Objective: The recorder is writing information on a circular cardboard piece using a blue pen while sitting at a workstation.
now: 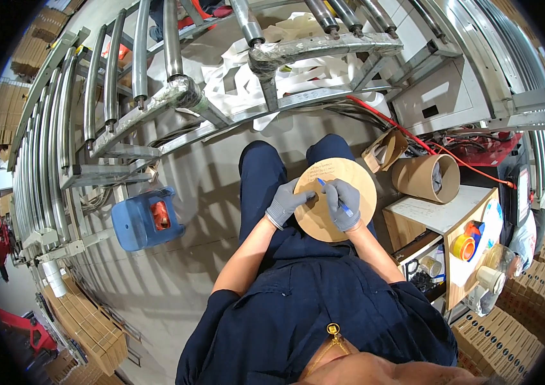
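Observation:
A round tan disc (356,179) lies on my lap, its flat face up, with several lines of small handwriting near its far edge. My left hand (286,201), in a grey glove, grips the disc's left edge with the thumb on top; the fingers underneath are partly hidden. In a matching glove, my right hand (342,204) is closed around a blue pen (347,210) over the middle of the disc. The pen's front end points up and left toward the writing. Whether its tip touches the surface I cannot tell.
Metal roller conveyors (141,54) curve across the far side and left. A blue plastic stool (138,221) stands at left. On the right, a cardboard tube (425,178) sits by a small cabinet (436,208) with an open drawer and yellow tape (462,247). White strips litter the floor ahead.

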Demonstrator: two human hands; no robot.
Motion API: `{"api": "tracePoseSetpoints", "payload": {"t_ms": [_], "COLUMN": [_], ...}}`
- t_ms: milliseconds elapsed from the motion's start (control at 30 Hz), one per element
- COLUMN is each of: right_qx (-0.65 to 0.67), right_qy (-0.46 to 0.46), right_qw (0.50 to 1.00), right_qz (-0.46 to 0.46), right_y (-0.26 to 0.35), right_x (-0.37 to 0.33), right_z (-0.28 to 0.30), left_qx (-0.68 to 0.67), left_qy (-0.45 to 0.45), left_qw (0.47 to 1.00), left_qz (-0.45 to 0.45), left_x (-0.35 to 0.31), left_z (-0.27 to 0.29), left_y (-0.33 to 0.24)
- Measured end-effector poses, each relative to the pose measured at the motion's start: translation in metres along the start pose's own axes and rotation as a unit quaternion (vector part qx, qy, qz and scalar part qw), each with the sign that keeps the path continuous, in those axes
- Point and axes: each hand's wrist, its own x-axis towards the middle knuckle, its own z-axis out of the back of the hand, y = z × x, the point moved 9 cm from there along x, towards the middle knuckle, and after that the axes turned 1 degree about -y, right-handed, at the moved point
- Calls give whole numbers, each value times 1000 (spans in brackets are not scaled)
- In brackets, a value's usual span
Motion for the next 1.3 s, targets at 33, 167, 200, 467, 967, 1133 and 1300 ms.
{"api": "tracePoseSetpoints", "payload": {"t_ms": [33, 167, 200, 467, 967, 1133, 1300], "right_qx": [0, 13, 22, -5, 34, 32, 20], "right_qy": [0, 2, -3, 6, -18, -19, -15], "right_qw": [1000, 1000, 999, 1000, 997, 997, 998], "right_qz": [0, -29, -35, -14, -68, -65, -49], "right_y": [-1, -6, -6, -4, -12, -14, -11], "right_x": [-1, -3, -3, -3, -4, -3, -2], "right_z": [0, -1, 0, 1, 8, 8, 7], "left_qx": [-2, 4, 4, -19, 20, 12, 11], "left_qy": [0, 1, 1, 2, -3, 6, 5], "left_qw": [1000, 1000, 1000, 1000, 1000, 1000, 1000], "left_qz": [3, 2, 2, 2, 7, 9, -3], "left_x": [-1, 0, 0, 1, 2, 1, 0], "left_z": [-1, 0, 0, -1, 1, 0, -1], "left_y": [-1, 0, 0, 3, 2, 3, -1]}}
